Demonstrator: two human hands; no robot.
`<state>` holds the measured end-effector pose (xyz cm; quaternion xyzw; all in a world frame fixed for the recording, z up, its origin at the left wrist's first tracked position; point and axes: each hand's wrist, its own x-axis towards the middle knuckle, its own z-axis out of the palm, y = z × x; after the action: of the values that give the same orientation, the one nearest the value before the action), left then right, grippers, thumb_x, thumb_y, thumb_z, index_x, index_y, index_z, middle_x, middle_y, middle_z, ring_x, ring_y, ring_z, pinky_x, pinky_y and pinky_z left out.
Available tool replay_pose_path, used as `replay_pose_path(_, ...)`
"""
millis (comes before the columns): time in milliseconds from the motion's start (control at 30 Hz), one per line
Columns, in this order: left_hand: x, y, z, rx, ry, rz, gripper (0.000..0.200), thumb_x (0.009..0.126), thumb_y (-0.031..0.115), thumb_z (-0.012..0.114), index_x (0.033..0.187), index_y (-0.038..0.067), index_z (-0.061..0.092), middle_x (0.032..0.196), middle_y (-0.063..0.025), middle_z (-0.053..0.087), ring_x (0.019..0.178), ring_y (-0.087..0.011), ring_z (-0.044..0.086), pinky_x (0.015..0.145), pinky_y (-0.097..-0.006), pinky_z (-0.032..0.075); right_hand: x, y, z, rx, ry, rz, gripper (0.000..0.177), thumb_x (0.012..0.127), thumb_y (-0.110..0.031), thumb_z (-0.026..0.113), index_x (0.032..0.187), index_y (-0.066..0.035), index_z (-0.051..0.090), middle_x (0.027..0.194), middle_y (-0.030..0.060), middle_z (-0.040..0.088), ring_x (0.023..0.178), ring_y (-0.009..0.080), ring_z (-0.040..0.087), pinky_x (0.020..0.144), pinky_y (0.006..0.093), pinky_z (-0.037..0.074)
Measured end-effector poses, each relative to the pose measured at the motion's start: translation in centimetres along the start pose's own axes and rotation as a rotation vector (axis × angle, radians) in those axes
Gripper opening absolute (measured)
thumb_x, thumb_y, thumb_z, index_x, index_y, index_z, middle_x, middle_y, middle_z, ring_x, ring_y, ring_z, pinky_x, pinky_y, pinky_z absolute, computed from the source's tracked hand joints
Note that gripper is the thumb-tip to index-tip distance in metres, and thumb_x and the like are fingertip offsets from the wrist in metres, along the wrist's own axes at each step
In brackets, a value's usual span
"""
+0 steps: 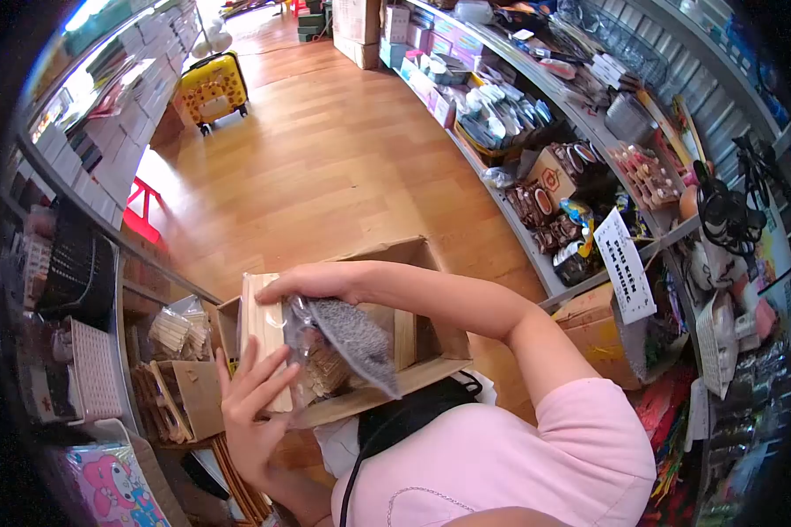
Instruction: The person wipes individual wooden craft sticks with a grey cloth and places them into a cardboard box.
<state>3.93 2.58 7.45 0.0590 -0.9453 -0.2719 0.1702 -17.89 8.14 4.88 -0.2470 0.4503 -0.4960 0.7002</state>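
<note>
My right hand (316, 281) reaches across from the right, its fingers closed over the top of a clear-wrapped pack of pale wooden sticks (264, 321). My left hand (255, 400) is at the lower edge of that pack, fingers stretched out and spread, lightly against the plastic. Beneath my right forearm lies a clear bag of dark grey grainy material (356, 338); whether my hand also grips it cannot be told. Both are above an open cardboard box (435, 263) with more wooden pieces (325, 373) inside, partly hidden by the bag.
Crowded shelves (536, 79) run along the right, with a handwritten sign (626, 265) hanging off them. On the left are a rack of stacked boxes (105, 167), a pink basket (94, 369) and a cardboard bin (198, 400). A yellow suitcase (214, 90) stands on the wood floor (325, 167).
</note>
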Motion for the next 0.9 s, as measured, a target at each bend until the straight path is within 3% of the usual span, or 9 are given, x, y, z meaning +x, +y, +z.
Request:
replay_pose_path(100,-0.7,2.3,-0.5,0.074,0.132,-0.237,0.053,0.064,-0.001,0.054,0.115,0.013,0.057,0.138,-0.0132,0.036,0.131,-0.0322,0.027,0.105,-0.0528,0.012,-0.9,-0.7,0.3,-0.047,0.110,-0.138,0.033,0.087,-0.033,0.049,0.098,-0.003,0.056,0.080,0.0047,0.063,0.058,0.0104,0.060,0.048,0.0249,0.049)
replay_pose_path(167,-1.8,1.2,-0.1,0.114,0.148,-0.218,0.058,0.071,-0.001,0.048,0.128,0.009,0.043,0.141,-0.0154,0.027,0.130,-0.0309,0.026,0.105,-0.0490,0.017,-0.6,-1.1,0.2,0.145,0.211,-0.459,0.038,0.086,-0.032,0.050,0.104,0.002,0.053,0.087,0.0082,0.061,0.071,0.0157,0.059,0.067,0.0296,0.049)
replay_pose_path(233,-1.9,0.5,1.4,-0.134,0.538,-0.359,0.048,0.083,0.002,0.046,0.130,0.008,0.039,0.135,-0.0131,0.035,0.123,-0.0246,0.035,0.100,-0.0354,0.029,-1.3,-1.4,1.4,0.211,0.226,-0.647,0.032,0.090,-0.035,0.047,0.095,-0.005,0.055,0.078,0.0021,0.061,0.060,0.0093,0.057,0.054,0.0235,0.047)
replay_pose_path(267,-1.7,0.8,1.8,-0.193,0.487,-0.474,0.048,0.092,0.027,0.043,0.135,0.008,0.031,0.133,-0.0114,0.035,0.120,-0.0226,0.037,0.097,-0.0360,0.032,-1.9,-1.5,2.2,0.242,0.315,-0.767,0.032,0.091,-0.035,0.045,0.094,-0.005,0.055,0.079,0.0018,0.060,0.063,0.0087,0.056,0.057,0.0233,0.047)
replay_pose_path(300,-1.1,1.2,2.5,-0.191,0.479,-0.468,0.048,0.092,0.027,0.043,0.135,0.008,0.031,0.133,-0.0114,0.035,0.120,-0.0226,0.037,0.097,-0.0360,0.032,-2.2,-1.3,2.7,0.272,0.403,-0.885,0.032,0.092,-0.035,0.044,0.093,-0.005,0.055,0.081,0.0016,0.059,0.066,0.0080,0.055,0.061,0.0230,0.047)
replay_pose_path(400,2.5,3.8,4.7,-0.835,0.346,-0.478,0.088,0.081,0.069,0.026,0.140,0.004,0.014,0.137,-0.0170,0.028,0.125,-0.0265,0.031,0.103,-0.0357,0.023,-2.6,-0.5,3.9,0.249,0.520,-1.065,0.036,0.094,-0.035,0.040,0.100,-0.002,0.053,0.089,0.0022,0.059,0.079,0.0064,0.053,0.072,0.0218,0.044)
replay_pose_path(567,4.6,5.3,7.9,-1.013,0.411,-0.271,0.090,0.081,0.067,0.036,0.141,0.005,0.010,0.142,-0.0153,0.021,0.128,-0.0276,0.027,0.104,-0.0358,0.020,-3.5,1.4,4.1,0.086,0.471,-1.198,0.047,0.094,-0.038,0.040,0.114,0.005,0.046,0.100,0.0079,0.057,0.096,0.0137,0.051,0.087,0.0275,0.040)
replay_pose_path(633,5.7,6.4,8.1,-0.598,0.492,-0.377,0.087,0.082,0.058,0.048,0.140,0.003,0.014,0.141,-0.0172,0.024,0.126,-0.0271,0.030,0.104,-0.0354,0.022,-3.3,1.8,3.8,0.137,0.480,-1.143,0.045,0.094,-0.036,0.041,0.114,0.004,0.046,0.099,0.0082,0.057,0.097,0.0146,0.051,0.088,0.0279,0.039)
replay_pose_path(900,4.1,4.6,7.2,-0.768,0.625,-0.472,0.043,0.087,0.015,0.053,0.122,-0.006,0.040,0.119,-0.0169,0.047,0.103,-0.0233,0.050,0.088,-0.0324,0.041,-5.2,-0.5,0.2,-0.053,0.589,-1.041,0.031,0.093,-0.027,0.045,0.094,0.002,0.054,0.076,-0.0007,0.053,0.074,0.0064,0.048,0.068,0.0232,0.041)
